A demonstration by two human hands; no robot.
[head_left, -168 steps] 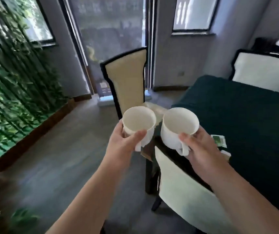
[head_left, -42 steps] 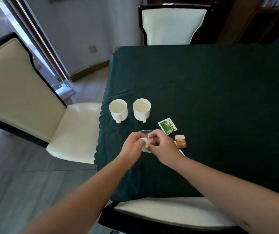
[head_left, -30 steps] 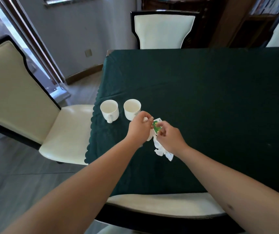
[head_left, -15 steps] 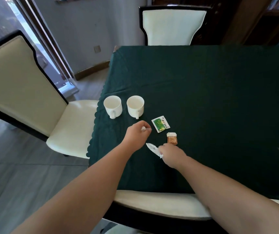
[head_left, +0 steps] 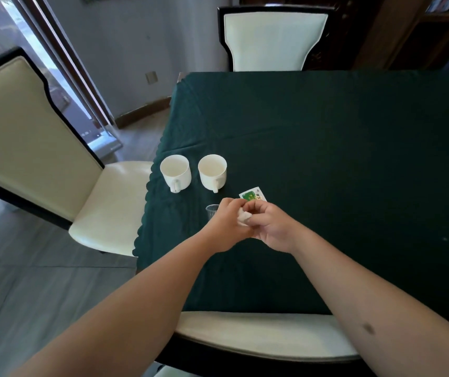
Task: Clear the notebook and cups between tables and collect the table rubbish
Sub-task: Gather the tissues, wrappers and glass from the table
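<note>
Now the small crumpled white tissue (head_left: pixel 243 220) sits pinched between both hands, above the dark green tabletop (head_left: pixel 340 148); half a second ago the hands were apart. The left hand (head_left: pixel 227 227) and the right hand (head_left: pixel 271 227) are both closed on it, beside a clear plastic cup (head_left: pixel 212 210). A green and white sachet (head_left: pixel 253 196) lies just behind, not collected. The 2 white ceramic mugs (head_left: pixel 175 172) stand near the edge. I judge the rubbish is being gathered into 1 bundle.
</note>
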